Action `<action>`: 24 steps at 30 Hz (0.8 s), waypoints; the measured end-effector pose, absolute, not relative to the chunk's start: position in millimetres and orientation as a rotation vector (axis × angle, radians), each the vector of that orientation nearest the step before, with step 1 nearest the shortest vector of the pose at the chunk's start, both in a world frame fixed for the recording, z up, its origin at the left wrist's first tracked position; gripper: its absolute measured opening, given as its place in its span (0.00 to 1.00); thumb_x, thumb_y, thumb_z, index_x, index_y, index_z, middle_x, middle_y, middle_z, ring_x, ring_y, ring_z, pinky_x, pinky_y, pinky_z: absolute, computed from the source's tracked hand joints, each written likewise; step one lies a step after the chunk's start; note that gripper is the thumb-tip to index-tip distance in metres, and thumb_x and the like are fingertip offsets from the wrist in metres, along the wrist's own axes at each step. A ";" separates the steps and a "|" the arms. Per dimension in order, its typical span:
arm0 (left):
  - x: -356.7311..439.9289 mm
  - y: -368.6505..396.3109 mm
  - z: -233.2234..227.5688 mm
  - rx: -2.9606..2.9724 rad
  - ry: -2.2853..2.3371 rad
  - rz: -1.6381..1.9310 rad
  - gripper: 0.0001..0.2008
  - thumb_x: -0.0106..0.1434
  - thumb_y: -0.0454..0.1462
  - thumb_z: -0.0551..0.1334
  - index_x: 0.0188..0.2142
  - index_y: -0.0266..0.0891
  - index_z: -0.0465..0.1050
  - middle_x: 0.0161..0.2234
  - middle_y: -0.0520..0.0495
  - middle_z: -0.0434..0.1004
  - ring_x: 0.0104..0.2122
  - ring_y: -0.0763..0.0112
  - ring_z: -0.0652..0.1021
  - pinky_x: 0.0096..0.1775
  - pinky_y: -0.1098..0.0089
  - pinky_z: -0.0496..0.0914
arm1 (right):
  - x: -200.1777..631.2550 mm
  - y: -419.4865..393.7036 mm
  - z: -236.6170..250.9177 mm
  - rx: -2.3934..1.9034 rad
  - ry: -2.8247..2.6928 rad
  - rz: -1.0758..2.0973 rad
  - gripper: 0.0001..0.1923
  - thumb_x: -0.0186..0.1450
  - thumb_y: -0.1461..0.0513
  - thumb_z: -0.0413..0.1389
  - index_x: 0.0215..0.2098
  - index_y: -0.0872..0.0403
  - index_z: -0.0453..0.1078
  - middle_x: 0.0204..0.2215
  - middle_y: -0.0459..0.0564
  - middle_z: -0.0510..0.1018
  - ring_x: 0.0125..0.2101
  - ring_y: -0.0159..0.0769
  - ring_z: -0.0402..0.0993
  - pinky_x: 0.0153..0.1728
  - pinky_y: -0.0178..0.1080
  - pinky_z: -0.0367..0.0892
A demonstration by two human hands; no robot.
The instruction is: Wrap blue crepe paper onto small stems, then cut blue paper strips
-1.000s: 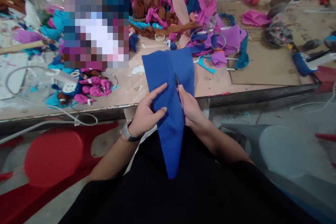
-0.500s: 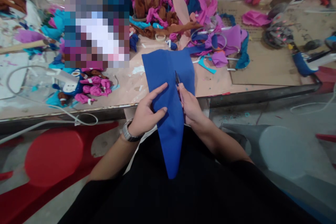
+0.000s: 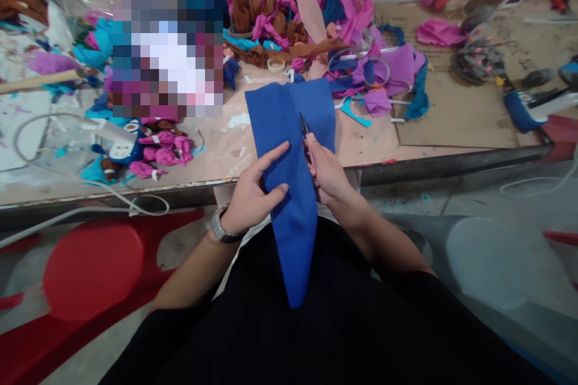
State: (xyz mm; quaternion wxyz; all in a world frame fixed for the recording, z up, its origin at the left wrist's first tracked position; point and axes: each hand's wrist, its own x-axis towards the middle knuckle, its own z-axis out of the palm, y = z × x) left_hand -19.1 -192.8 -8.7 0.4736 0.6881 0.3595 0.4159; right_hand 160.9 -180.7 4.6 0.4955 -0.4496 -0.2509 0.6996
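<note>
A blue sheet of fabric or paper (image 3: 289, 192), tapering to a rounded point, stretches from the table edge down over my lap. At its left edge my left hand (image 3: 259, 183) grips it, index finger and thumb lying apart on top and the other fingers hidden underneath. My right hand (image 3: 329, 171) is closed round a pair of scissors (image 3: 303, 125) with dark blades and a pinkish handle. The blades point away from me, and a cut line shows in the sheet beside them. The scissors' lower part is hidden by my fingers.
Crumpled pink, brown and teal pieces (image 3: 271, 6) are heaped at the back of the table (image 3: 217, 159). A blue-and-white device (image 3: 124, 141) with a cable sits left, and cardboard (image 3: 456, 114) lies right. A red stool (image 3: 93, 267) and grey stool (image 3: 487, 258) flank me.
The scissors and my right hand have shifted slightly away from me along the blue sheet. The sheet's upper right part lies a little differently. My left hand has barely moved.
</note>
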 end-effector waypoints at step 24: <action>-17.0 -170.4 -7.2 1.835 0.898 1.104 0.37 0.65 0.49 0.71 0.70 0.44 0.66 0.68 0.38 0.70 0.67 0.49 0.73 0.68 0.47 0.68 | 164.9 -171.5 0.9 -1.091 -0.581 1.702 0.27 0.66 0.37 0.60 0.33 0.51 0.68 0.12 0.32 0.58 0.10 0.21 0.46 0.11 0.29 0.43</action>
